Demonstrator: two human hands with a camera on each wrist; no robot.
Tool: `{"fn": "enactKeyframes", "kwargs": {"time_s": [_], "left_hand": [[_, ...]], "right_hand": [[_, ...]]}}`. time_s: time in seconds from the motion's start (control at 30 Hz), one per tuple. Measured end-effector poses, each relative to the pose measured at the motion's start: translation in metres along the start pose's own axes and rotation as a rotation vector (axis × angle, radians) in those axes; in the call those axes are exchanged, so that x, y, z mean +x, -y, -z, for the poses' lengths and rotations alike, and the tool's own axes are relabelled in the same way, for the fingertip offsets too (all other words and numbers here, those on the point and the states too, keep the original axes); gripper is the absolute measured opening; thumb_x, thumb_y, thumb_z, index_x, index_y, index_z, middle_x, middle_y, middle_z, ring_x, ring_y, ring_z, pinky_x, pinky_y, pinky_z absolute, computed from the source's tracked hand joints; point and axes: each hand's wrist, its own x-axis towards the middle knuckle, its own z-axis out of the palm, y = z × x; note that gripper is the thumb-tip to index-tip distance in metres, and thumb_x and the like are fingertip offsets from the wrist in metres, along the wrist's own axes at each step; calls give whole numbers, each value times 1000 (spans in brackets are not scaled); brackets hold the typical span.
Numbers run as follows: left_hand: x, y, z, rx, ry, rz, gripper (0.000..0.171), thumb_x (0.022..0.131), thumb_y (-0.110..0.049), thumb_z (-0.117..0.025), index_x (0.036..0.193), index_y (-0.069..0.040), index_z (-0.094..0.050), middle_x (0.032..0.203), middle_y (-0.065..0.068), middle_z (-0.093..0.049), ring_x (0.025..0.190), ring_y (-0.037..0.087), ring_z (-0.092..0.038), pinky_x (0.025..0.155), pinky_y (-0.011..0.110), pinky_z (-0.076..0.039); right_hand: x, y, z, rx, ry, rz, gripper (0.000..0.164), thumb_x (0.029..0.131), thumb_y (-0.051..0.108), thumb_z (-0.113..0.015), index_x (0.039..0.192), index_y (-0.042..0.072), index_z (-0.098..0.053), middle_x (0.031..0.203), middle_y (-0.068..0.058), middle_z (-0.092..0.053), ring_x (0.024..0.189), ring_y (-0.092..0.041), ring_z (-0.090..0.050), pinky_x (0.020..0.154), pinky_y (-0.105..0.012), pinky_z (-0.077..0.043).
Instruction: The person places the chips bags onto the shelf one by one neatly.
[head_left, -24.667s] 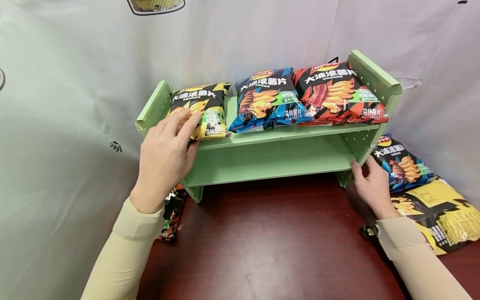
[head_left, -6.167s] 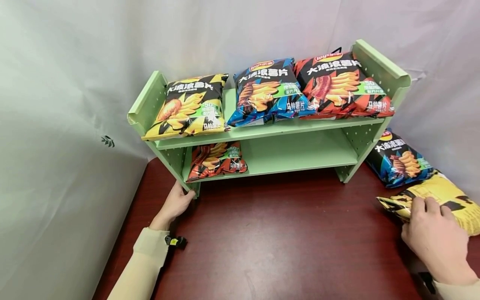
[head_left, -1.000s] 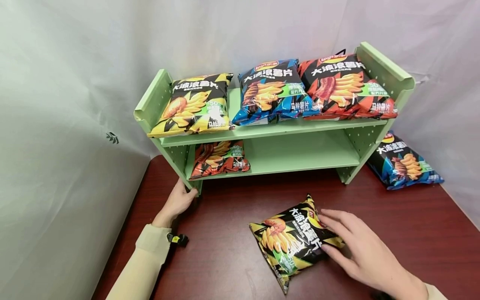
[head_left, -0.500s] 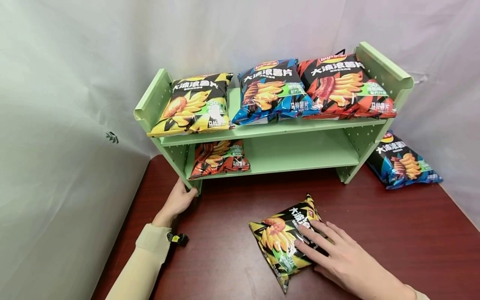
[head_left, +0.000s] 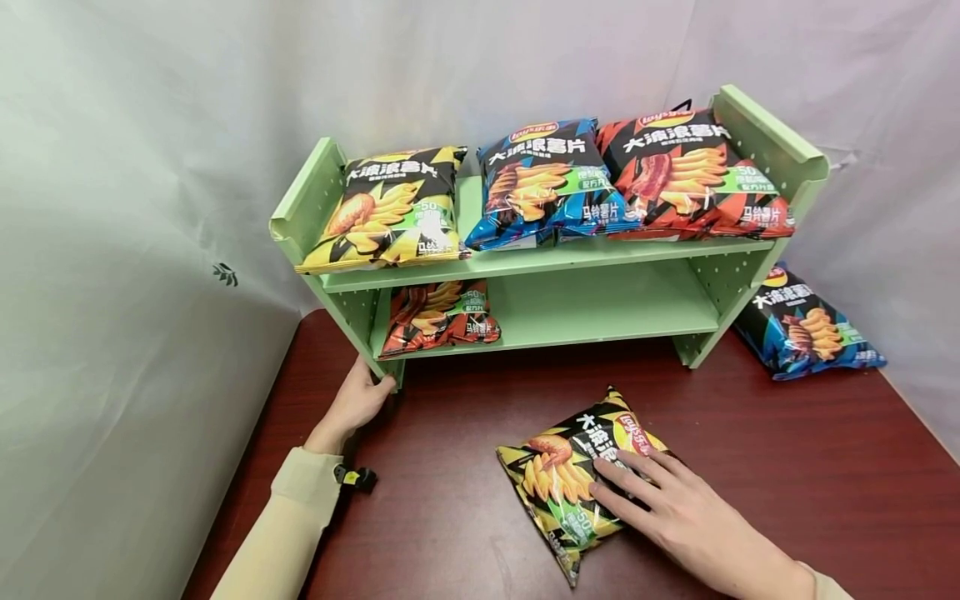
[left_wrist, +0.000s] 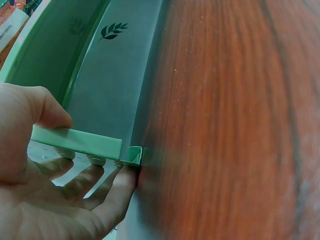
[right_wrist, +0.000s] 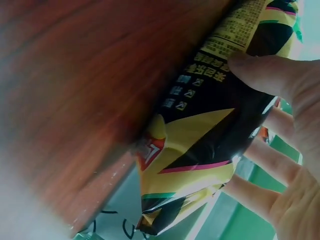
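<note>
Right fingers (head_left: 633,484) grip | chip bag (head_left: 558,482) | black-and-yellow, glossy, printed face up

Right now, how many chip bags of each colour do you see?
Yellow: 2, one yellow bag on the top shelf, another yellow bag in the right hand.
Blue: 2, one blue bag on the top shelf, another blue bag on the table.
Red: 2, one red bag on the top shelf, another red bag on the lower shelf.
Total: 6 bags in view.

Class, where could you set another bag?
Free: lower shelf, right of its red bag; table, between left hand and the yellow bag in the right hand. Crowded: upper shelf at right, blue bag beside a second red bag.
</note>
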Motion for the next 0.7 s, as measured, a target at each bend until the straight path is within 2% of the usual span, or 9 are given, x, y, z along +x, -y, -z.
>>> {"fn": "enactKeyframes", "kwargs": {"time_s": [0.3,0.47,0.7], "left_hand": [[0,0,1,0,4,0,67,90,4,-54,150,-10,-27,148,13,-40,122,18,-37,95,21,-30],[0,0,1,5,8,-2,68,90,4,-54,150,-10,-26,148,13,-39,122,18,-37,95,22,-30],[1,1,1,5,6,0,68,90,4,-54,150,-10,-27,148,14,-39,123,18,-37,95,20,-30]], "right_hand": [[3,-12,-6,58,-40,56,47,107,19,-22,125,19,-65,134,-4,-60,118,-27,-59,104,-42,-31],[6,-21,-10,110,-48,80,48,107,17,-20,119,18,-67,135,-2,-59,118,-28,-59,103,-42,-33],[10,-34,-14,219,-58,59,46,104,10,-23,99,23,-67,135,3,-58,120,-28,-57,104,-41,-34]]}}
